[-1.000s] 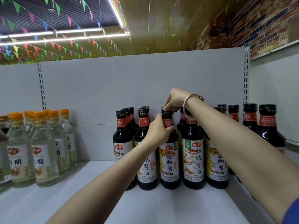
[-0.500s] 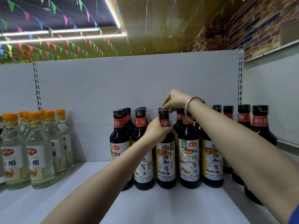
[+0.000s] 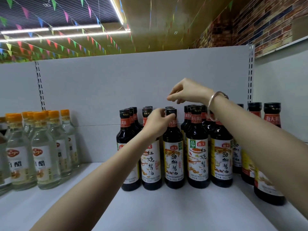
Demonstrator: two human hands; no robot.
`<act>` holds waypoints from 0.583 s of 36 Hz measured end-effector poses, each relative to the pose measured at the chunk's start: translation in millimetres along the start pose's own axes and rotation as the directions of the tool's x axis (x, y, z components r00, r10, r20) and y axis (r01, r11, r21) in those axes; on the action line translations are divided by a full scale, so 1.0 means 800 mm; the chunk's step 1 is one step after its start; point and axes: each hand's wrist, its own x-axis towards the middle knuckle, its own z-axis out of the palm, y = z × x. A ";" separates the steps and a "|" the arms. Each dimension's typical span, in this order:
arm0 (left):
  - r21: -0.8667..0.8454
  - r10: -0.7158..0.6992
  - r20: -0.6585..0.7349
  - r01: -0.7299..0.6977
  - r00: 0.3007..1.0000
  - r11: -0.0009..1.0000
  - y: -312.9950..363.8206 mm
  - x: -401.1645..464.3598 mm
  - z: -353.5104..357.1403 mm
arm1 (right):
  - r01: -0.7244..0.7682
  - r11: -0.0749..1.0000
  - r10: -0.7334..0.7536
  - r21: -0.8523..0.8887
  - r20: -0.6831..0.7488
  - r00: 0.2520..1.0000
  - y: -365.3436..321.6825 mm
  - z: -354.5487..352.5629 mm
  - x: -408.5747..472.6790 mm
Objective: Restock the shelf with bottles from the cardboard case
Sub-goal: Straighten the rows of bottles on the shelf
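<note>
On the far left of the shelf [image 3: 166, 205], a group of clear bottles [image 3: 45, 152] with orange caps is seen. They stand close together and well apart from the dark ones. Nothing is being done to them, so little risk is seen there.

Next comes the left hand [image 3: 157, 125]. Its grip is closed around the neck of one dark bottle [image 3: 173, 157] in the front row, just under the black cap. The bottle stands upright on the shelf, touching or almost touching the dark bottles on both sides. If it is pushed back too hard, the bottles behind it could be knocked. If it is tipped sideways, a neighbor could be bumped, and a whole row could be toppled like dominoes. Glass might be broken and sauce spilled.

Then the right hand [image 3: 185, 93] is seen, held above the caps with nothing in it. Its fingers are curled, with thumb and fingertip drawn together. A bracelet [image 3: 215, 104] is worn on that wrist, and the arm is stretched over the tall bottles [image 3: 221, 157] on the right. A cap could be caught by the bracelet or brushed by the arm when the hand is pulled away, and a bottle could be dragged over.

The cardboard case is not shown.
</note>
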 end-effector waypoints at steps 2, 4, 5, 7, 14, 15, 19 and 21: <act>0.044 0.039 -0.044 -0.037 0.998 0.998 0.002 -0.001 -0.008 | 0.016 1.000 -0.015 -0.010 0.078 0.997 -0.005 -0.002 -0.014; 0.062 0.075 -0.057 -0.072 0.996 0.995 0.003 -0.004 -0.013 | 0.020 0.998 -0.012 -0.058 0.138 0.990 -0.008 0.001 -0.026; 0.073 0.087 -0.058 -0.083 0.994 0.994 0.003 -0.005 -0.014 | 0.019 0.998 -0.009 -0.063 0.146 0.989 -0.008 0.004 -0.030; 0.090 0.105 -0.063 -0.099 0.992 0.991 0.002 -0.007 -0.015 | 0.023 0.999 -0.017 -0.044 0.133 0.991 -0.007 0.010 -0.036; 0.137 0.074 0.007 -0.074 0.997 0.988 -0.007 -0.010 -0.009 | -0.018 0.999 0.021 -0.041 0.081 0.996 -0.003 0.037 -0.039; 0.150 0.063 0.020 -0.066 0.998 0.987 -0.009 -0.011 -0.008 | -0.019 0.999 0.021 -0.040 0.071 0.997 -0.003 0.038 -0.039; 0.182 0.036 0.047 -0.044 0.998 0.982 -0.015 -0.012 -0.004 | -0.022 0.999 0.023 -0.036 0.046 0.999 -0.001 0.037 -0.041; 0.186 0.040 0.042 -0.047 0.998 0.981 -0.016 -0.013 -0.003 | -0.024 0.999 0.025 -0.032 0.041 0.999 -0.001 0.037 -0.041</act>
